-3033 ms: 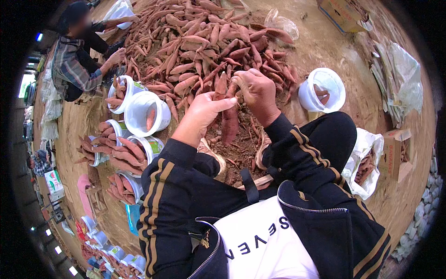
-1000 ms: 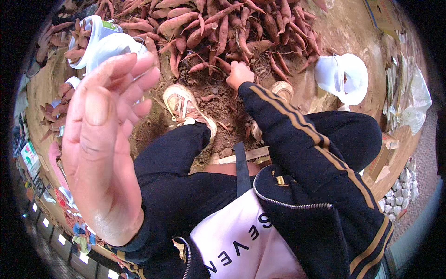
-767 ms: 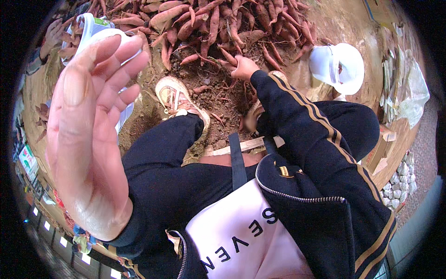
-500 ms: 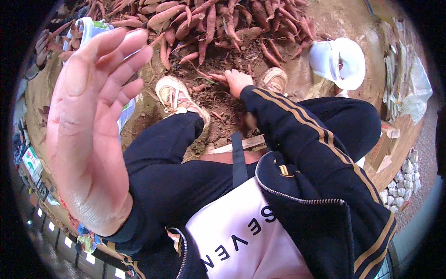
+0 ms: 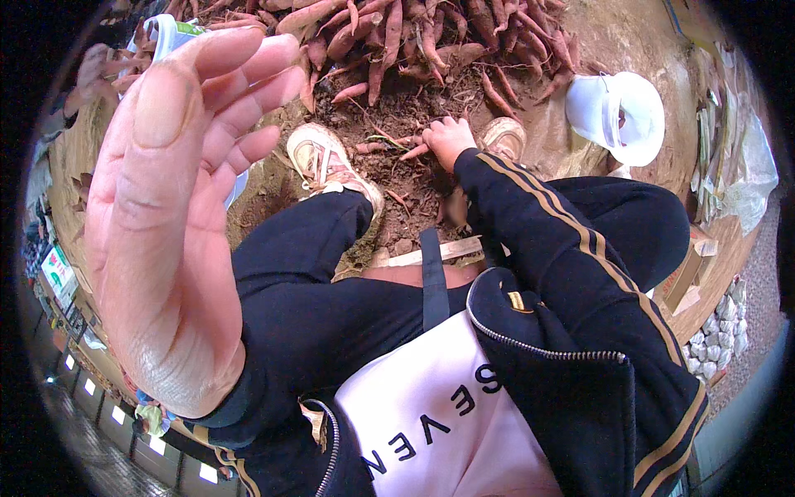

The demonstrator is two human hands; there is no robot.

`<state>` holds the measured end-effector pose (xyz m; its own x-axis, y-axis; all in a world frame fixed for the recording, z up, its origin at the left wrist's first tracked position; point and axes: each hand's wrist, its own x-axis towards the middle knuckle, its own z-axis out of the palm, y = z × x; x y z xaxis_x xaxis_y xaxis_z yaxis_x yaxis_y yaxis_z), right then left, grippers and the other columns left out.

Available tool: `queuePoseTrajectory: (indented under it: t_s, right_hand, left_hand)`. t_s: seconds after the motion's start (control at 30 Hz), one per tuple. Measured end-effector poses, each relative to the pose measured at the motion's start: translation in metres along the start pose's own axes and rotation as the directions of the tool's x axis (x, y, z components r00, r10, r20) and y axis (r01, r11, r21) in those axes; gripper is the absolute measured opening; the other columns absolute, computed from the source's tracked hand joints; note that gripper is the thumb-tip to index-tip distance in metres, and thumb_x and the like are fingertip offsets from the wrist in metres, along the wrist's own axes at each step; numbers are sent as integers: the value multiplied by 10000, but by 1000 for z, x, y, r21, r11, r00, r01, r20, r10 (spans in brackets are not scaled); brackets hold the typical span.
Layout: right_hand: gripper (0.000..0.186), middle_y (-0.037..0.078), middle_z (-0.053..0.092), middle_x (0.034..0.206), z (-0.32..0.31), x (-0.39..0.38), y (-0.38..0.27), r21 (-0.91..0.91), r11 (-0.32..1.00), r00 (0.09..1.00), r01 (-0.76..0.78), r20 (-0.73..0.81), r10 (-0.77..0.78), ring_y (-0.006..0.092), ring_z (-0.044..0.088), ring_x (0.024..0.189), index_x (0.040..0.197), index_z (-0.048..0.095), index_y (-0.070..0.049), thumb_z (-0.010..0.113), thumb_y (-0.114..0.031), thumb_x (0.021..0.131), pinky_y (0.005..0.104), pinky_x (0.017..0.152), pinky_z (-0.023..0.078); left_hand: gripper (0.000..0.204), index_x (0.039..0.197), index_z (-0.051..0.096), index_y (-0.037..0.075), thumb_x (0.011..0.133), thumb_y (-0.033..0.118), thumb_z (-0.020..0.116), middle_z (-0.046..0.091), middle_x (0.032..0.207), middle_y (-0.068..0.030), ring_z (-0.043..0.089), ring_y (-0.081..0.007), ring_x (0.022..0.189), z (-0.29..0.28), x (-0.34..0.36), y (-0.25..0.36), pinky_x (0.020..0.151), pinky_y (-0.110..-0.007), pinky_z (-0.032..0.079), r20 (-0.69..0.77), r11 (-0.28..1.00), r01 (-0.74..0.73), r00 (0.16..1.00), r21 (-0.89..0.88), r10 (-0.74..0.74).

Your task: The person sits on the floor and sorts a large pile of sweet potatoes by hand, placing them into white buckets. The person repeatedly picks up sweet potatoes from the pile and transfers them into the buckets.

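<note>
- Sweet potato pile (image 5: 431,41): reddish; the upper edge is cutting off its far side.
- Bucket, white (image 5: 170,35), upper left: my raised hand is hiding most of it; its contents are too blurred to tell.
- Another person's hand (image 5: 89,73), far upper left: showing as a blur; what it is touching I cannot tell.
- Bucket, white (image 5: 588,109), right: its mouth is showing only a little of something dark inside.
- Left hand (image 5: 170,240), mine: looming large near the camera, palm facing right, its wrist disappearing into a dark sleeve (image 5: 240,414). Fingers are curving loosely, slightly apart; they are holding nothing.
- Right hand (image 5: 451,141), mine: lying low over the soil (image 5: 397,182), back upward, fingers curled. The thumb is hiding beneath.
- Small sweet potato (image 5: 414,152): lying at those fingertips, between my shoes, its near end meeting them. Whether they are clamping it or merely touching, I cannot tell.
- Second small sweet potato (image 5: 371,148): resting on the soil, just left of the first.
- Shoes, pale: the left (image 5: 327,161) standing clear; the right (image 5: 503,139) partly hiding behind my right sleeve (image 5: 546,207).
</note>
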<state>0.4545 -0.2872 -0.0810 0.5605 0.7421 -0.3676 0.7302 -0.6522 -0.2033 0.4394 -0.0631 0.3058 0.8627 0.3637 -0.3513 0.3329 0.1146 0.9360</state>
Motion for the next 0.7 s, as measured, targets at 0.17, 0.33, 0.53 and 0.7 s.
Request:
queuePoseTrajectory:
  t_s: [0.17,0.33,0.53,0.7]
  right_hand:
    - [161,127,569,897,-2,8,1,400,916,993,-42,-81,81,334,594,865,898,577,-108,606,-98,739,428,737,488]
    - [198,150,551,884,-14,24,-23,535,838,956,-103,-180,232,350,584,837,891,568,-100,643,-94,708,446,723,480]
    - [273,123,515,1090,-4,39,-62,354,932,972,-75,-181,147,306,542,961,1009,576,-164,618,-189,740,459,781,446]
    - [380,136,428,1304,-5,46,-97,192,972,956,-139,-230,182,306,421,1161,1160,546,-237,569,-198,783,495,868,375]
  left_hand:
    - [514,1257,421,-52,968,365,343,492,1261,-236,497,-285,1172,-7,-6,1,981,-341,356,-43,1000,1,999,-15,-2]
    - [528,1246,429,-50,961,390,361,498,1255,-232,499,-293,1169,-8,-6,4,972,-347,370,-53,999,50,997,2,-50]
    - [600,1255,410,-55,933,451,420,484,1268,-233,488,-300,1179,-11,4,-6,980,-359,372,9,995,59,998,-81,-59]
    - [656,1278,382,-54,914,488,445,477,1272,-237,476,-304,1191,-15,-6,-6,988,-370,368,8,996,23,1000,-90,-23]
